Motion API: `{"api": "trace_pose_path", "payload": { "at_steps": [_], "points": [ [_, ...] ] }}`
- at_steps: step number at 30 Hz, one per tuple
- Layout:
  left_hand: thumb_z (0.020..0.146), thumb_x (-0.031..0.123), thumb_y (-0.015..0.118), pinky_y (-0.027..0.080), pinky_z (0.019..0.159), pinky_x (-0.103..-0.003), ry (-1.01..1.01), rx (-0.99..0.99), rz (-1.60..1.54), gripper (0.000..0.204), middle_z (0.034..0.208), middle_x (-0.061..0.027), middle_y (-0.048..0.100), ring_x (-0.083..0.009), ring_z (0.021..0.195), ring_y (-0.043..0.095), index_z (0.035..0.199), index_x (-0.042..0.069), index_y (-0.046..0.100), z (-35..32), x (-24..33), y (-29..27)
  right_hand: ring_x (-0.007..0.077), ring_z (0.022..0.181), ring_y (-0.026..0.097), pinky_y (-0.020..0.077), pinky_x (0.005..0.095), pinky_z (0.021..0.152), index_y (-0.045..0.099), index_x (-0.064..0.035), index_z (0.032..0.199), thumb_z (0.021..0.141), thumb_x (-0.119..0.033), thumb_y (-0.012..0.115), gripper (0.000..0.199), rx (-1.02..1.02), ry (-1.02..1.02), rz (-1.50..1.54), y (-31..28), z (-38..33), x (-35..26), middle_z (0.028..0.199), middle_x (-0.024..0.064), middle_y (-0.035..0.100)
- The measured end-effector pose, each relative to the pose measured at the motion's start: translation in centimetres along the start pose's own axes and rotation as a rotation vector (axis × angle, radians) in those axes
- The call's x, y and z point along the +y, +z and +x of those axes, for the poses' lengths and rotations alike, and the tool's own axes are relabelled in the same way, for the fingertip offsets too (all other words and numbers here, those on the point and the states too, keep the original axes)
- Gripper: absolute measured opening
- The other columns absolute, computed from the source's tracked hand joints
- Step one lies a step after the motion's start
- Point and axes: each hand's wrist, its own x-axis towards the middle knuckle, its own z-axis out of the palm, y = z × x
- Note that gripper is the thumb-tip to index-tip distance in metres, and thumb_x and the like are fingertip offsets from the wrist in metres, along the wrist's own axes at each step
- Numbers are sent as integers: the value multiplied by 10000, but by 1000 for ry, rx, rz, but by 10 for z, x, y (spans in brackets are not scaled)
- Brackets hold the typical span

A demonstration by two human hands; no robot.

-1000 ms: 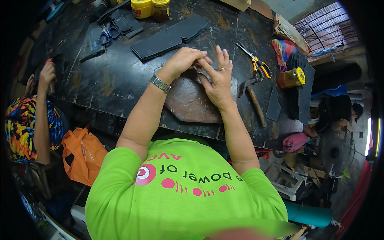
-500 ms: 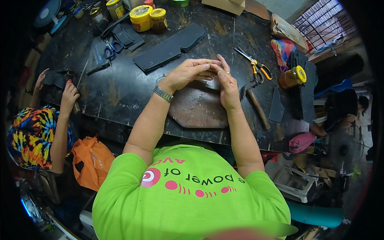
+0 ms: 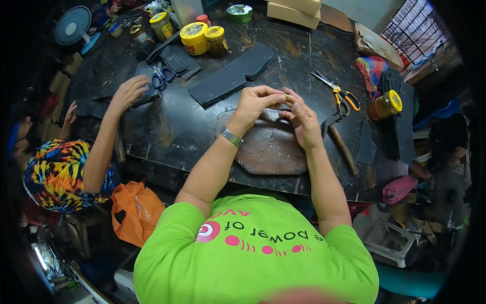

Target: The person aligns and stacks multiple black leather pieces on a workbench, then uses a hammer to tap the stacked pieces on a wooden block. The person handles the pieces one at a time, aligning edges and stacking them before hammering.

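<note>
Head view: your left hand (image 3: pixel 255 101) and right hand (image 3: pixel 304 121) meet above the brown leather slab (image 3: pixel 268 149) on the black worktop (image 3: pixel 172 131), fingertips pinching a small dark piece (image 3: pixel 280 107) between them. A hammer (image 3: pixel 340 142) lies just right of the slab, orange-handled scissors (image 3: pixel 336 93) beyond it.

We find the left hand (image 3: pixel 255 101) and the right hand (image 3: pixel 304 121) brought together above a worn brown work slab (image 3: pixel 268 152) on the dark table (image 3: pixel 167 131), fingertips pinching a small dark piece whose shape we cannot make out. At two o'clock of the hands lie orange-handled scissors (image 3: pixel 336 91), a hammer (image 3: pixel 339 142) rests just beside the right hand at three o'clock, and flat black strips (image 3: pixel 233 76) lie at eleven o'clock. A co-worker's hand (image 3: pixel 126 93) rests on black pieces at nine o'clock, near blue-handled scissors (image 3: pixel 162 76), with yellow-lidded jars (image 3: pixel 195 38) beyond.
</note>
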Motion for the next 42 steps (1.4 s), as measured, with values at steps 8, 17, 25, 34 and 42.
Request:
{"api": "trace_pose_path", "payload": {
  "at_steps": [8, 17, 25, 34, 42],
  "points": [
    [955, 97, 726, 568, 746, -246, 70, -153, 152, 132, 922, -46, 735, -97, 803, 680, 1018, -19, 732, -4, 3, 6, 247, 1246, 571, 471, 425, 1006, 729, -20, 1135, 1044, -397, 557, 424, -11, 106, 213, -7, 1, -4, 1420, 143, 583],
    [971, 92, 700, 572, 807, -258, 59, -291, 5, 132, 993, -51, 727, -118, 899, 693, 1040, -21, 703, -8, 0, 18, 260, 1141, 612, 469, 441, 1010, 727, -25, 963, 1048, -411, 542, 436, 1, 162, 471, -21, 2, 3, 1277, 153, 664],
    [969, 143, 709, 507, 729, -207, 104, -114, 175, 108, 921, 13, 700, -61, 825, 647, 1022, 48, 716, -1, 3, 4, 225, 1183, 584, 517, 388, 949, 494, -59, 1445, 1050, -386, 560, 517, 191, 153, 276, 16, -7, -4, 1380, 108, 546],
    [969, 171, 723, 489, 677, -212, 52, 105, 21, 143, 912, -28, 731, -103, 824, 669, 1032, 45, 749, 0, 1, 1, 265, 1249, 528, 486, 408, 1005, 400, -89, 1521, 1060, -503, 474, 624, 168, 50, 243, 5, -1, -22, 1473, 155, 425],
    [966, 159, 726, 532, 709, -207, 61, 38, 35, 200, 954, -47, 758, -84, 824, 686, 1102, 16, 761, -2, -5, 10, 232, 1289, 530, 438, 433, 1064, 524, -59, 1439, 1058, -523, 459, 604, 62, 110, 323, 10, -3, -4, 1426, 98, 554]
  ]
}}
